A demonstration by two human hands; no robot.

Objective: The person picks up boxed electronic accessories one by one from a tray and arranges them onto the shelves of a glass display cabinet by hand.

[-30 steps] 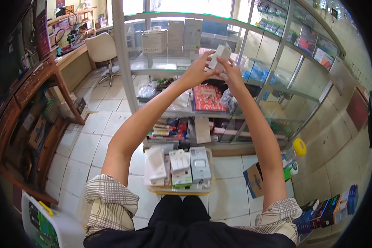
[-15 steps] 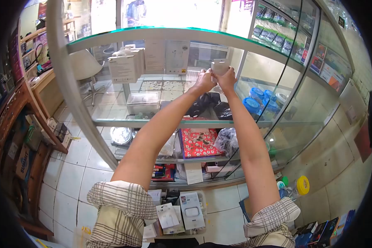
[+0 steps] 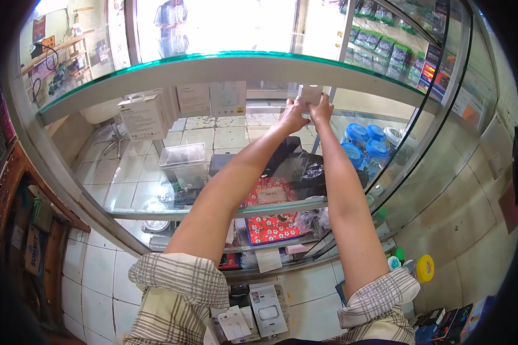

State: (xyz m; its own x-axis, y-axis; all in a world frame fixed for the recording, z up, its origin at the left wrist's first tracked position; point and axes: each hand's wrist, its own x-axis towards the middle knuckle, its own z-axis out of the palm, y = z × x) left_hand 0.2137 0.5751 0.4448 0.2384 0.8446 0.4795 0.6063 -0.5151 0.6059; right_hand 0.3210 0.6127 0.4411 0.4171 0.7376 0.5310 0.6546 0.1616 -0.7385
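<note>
Both arms reach forward into the glass display case (image 3: 236, 70). Between my left hand (image 3: 294, 117) and my right hand (image 3: 321, 110) is a small white box (image 3: 311, 95), upright, with the fingers of each hand closed on its lower part. To the left of the hands, a white box with a printed label (image 3: 228, 99) and a row of white boxes (image 3: 143, 118) stand on the upper glass level. Whether the held box touches a surface is hard to tell.
Blue-lidded jars (image 3: 357, 133) stand right of my right arm. A clear container (image 3: 182, 156) and a red floral item (image 3: 273, 227) are on lower shelves. Below, a bin holds white boxes (image 3: 267, 310). The case's metal frame and glass edges surround my arms.
The view has moved closer to the case. My hands have carried the small white box forward and deeper into it, both still holding it.
</note>
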